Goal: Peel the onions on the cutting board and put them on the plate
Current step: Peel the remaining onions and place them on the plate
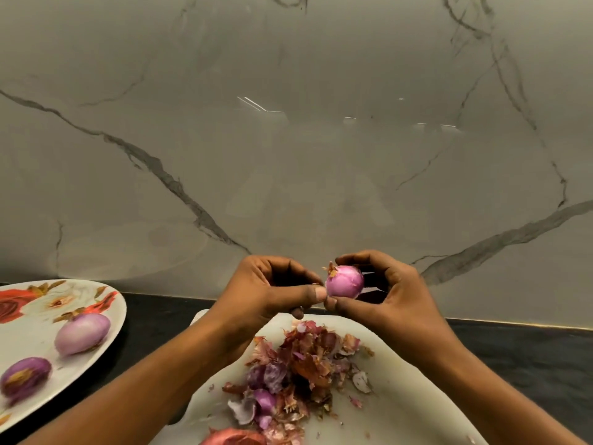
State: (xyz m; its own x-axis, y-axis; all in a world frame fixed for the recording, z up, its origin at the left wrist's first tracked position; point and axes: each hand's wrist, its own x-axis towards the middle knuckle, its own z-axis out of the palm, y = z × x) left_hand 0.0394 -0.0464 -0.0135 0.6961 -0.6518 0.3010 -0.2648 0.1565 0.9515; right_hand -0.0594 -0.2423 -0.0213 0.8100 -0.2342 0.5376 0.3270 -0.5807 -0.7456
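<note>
Holding the onion [345, 282] up in the air above the board [417, 396], you let loose bits drop onto the pile of skins [298, 374] and not onto the dark bench [529, 354]. The head view shows this, and it is the only view here. The onion looks smooth and pink nearly all over, with a small dry tuft at its top left. I think that tuft is the last bit to pull off.

Your right hand [391, 290] curls round the onion from the right, with fingers on top and thumb under it, so it keeps the onion steady. Your left hand [272, 290] is curled narrow. Its thumb tip touches the onion's left side and its fingers bend in near the tuft, ready to pick at it.

The plate [29, 335] sits on the left, near the board, easy to reach. Two peeled onions [82, 333] lie on it, apart from each other. At the bottom edge of the board one more onion [234, 439] pokes into view, and it seems to have its skin on. So I judge the job is not done.
</note>
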